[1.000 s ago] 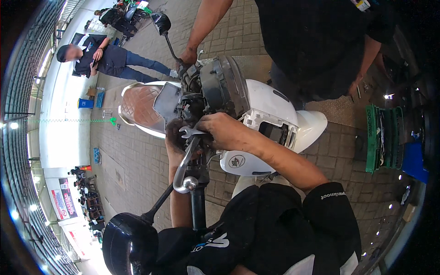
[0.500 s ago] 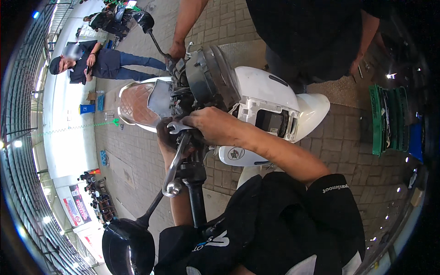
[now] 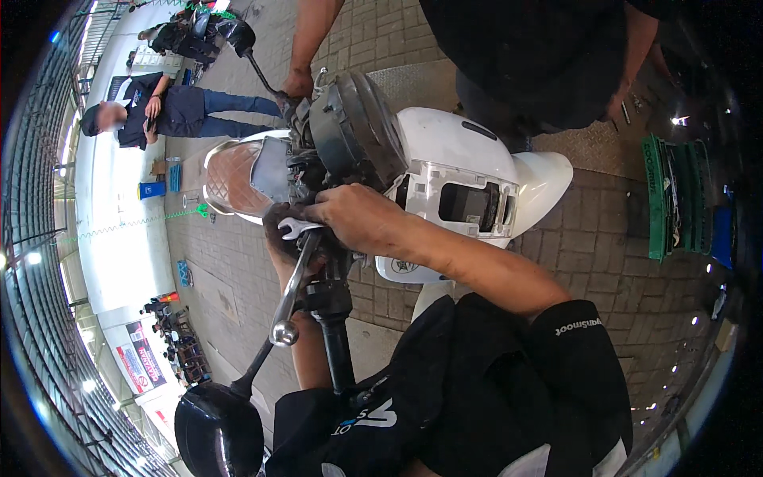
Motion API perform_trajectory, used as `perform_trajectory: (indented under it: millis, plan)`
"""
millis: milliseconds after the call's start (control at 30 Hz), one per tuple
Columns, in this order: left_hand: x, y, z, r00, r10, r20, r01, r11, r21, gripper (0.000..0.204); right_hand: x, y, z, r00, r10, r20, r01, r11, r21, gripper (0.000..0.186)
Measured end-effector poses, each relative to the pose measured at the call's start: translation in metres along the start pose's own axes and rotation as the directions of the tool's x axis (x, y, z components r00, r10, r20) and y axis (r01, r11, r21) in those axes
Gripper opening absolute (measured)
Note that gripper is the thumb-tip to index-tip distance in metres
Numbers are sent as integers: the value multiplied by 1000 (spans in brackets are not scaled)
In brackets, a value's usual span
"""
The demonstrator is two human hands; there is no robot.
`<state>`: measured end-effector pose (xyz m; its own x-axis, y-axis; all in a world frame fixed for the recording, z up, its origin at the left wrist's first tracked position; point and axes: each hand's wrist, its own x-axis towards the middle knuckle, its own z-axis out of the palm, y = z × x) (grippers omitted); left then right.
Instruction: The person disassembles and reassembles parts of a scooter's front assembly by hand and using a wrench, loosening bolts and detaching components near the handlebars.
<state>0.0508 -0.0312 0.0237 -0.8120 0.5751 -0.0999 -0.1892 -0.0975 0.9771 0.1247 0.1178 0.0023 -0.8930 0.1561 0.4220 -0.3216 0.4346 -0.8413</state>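
Note:
A white scooter (image 3: 445, 131) stands before me, its handlebar unit open around dark parts. My right hand (image 3: 362, 219) reaches in from the right, fingers bent and closed at the handlebar. Just beneath its fingertips sticks out the open jaw of a silver spanner (image 3: 296, 228); its handle is hidden under that hand. My left hand (image 3: 280, 222), darkened, comes up from below with fingers curled behind the spanner; what it grips is hidden. A silver brake lever (image 3: 296, 290) with a ball end runs towards me beside the black handlebar grip (image 3: 339, 358).
Across the scooter a co-worker in black holds the far handlebar end with one hand (image 3: 297, 83). Black mirrors stand at the near left (image 3: 218, 429) and far left (image 3: 237, 33). A green toolbox (image 3: 660, 199) lies right. Another person (image 3: 167, 107) stands by the wall.
The handlebar and front housing have shifted slightly left in view, and the spanner jaw with them. Both my hands stay at the handlebar. The person by the wall has turned their head.

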Motion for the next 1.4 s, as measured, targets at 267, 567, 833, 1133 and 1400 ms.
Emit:
perform_trajectory:
  millis: [267, 567, 833, 1133, 1400]
  plan:
    - [2, 16, 17, 994, -102, 28, 102, 995, -7, 61, -1, -6, 3, 986, 127, -109, -135, 989, -65, 24]
    - [-9, -2, -22, 981, 125, 148, -159, 955, 249, 65, -43, -3, -49, 825, 498, -267, -122, 618, 776, 21]
    - [12, -14, -43, 938, 210, 276, -292, 907, 303, 69, -61, 11, -75, 752, 556, -355, 72, 466, 882, 18]
    - [47, -46, -70, 819, 342, 460, -509, 803, 309, 73, -60, 25, -121, 634, 603, -484, 108, 551, 827, 19]
    - [70, -61, -71, 725, 430, 538, -630, 728, 268, 76, -61, -6, -150, 551, 520, -652, 163, 699, 696, 16]
